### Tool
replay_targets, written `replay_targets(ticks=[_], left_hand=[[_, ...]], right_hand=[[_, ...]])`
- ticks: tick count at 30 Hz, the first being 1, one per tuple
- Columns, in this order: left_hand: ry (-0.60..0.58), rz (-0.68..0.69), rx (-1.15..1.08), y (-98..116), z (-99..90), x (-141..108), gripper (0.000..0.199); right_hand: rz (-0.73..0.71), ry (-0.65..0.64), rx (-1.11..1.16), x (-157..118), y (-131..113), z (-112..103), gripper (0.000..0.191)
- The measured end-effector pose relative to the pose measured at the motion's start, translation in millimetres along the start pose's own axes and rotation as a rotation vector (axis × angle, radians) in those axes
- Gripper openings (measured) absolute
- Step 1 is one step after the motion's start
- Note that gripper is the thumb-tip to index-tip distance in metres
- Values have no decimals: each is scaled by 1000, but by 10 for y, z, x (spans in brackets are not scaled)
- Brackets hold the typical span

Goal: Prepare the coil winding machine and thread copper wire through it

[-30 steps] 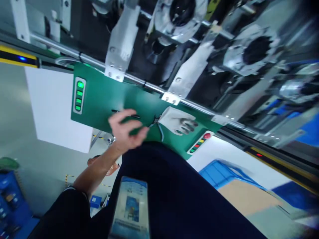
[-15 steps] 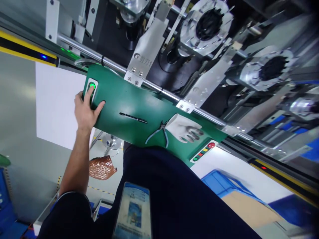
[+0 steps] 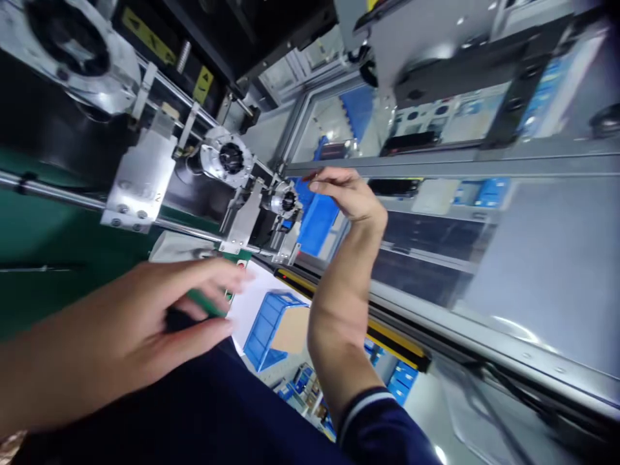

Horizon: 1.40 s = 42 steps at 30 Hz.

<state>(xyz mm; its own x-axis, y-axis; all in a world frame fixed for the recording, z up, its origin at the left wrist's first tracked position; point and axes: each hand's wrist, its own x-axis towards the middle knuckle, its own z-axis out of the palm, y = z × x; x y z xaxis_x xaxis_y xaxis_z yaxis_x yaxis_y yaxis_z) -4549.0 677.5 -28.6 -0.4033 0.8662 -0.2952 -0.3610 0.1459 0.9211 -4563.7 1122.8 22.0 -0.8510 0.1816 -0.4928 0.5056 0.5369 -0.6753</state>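
My left hand (image 3: pixel 179 310) is stretched over the bench front, blurred by motion, with thumb and fingers apart and nothing in it. Beyond its fingers lies a white glove (image 3: pixel 177 247), partly hidden, on the green bench top (image 3: pixel 62 232). My right hand (image 3: pixel 349 194) is raised at the machine's right side, bent at the wrist, its loosely curved fingers pointing left. No object shows in it. From this view it overlaps a blue surface (image 3: pixel 317 223) behind it; whether it touches anything is unclear. The nearest round metal chuck (image 3: pixel 285 200) is left of its fingertips.
Larger metal chucks (image 3: pixel 227 157) and flat metal brackets (image 3: pixel 140 174) line a long rail. A dark pen (image 3: pixel 43 268) lies on the green top. A blue crate (image 3: pixel 264 326) with cardboard stands below, near a yellow-black light bar (image 3: pixel 397 345). Framed clear panels (image 3: pixel 547 258) fill the right.
The view has swung to the right along the machine. My left hand has left the lit green button. My right hand has come into view, raised beside the machine.
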Motion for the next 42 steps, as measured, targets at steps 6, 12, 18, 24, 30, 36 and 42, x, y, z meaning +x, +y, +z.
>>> replay_targets(ticks=[6,12,18,24,30,36,42], left_hand=[[10,-121,-757,466,686,1734,59],[164,-215,-859,587,836,2111,23],[252,-193,-817,550,821,2120,30],[207,-140,-796,558,776,2096,12],[196,-91,-731,508,795,1913,9],[175,143,-531,-5,839,874,20],[696,-198,-390,-937,949,-872,18]], right_hand=[[-134,-134,87,96,-78,-46,37],[-167,-189,191,101,-78,-31,39],[-205,-187,264,91,-33,33,38],[-199,-202,261,97,-47,40,36],[-259,89,248,-28,-9,57,61],[-230,741,98,-394,243,212,91],[-144,807,-111,-703,432,849,89]])
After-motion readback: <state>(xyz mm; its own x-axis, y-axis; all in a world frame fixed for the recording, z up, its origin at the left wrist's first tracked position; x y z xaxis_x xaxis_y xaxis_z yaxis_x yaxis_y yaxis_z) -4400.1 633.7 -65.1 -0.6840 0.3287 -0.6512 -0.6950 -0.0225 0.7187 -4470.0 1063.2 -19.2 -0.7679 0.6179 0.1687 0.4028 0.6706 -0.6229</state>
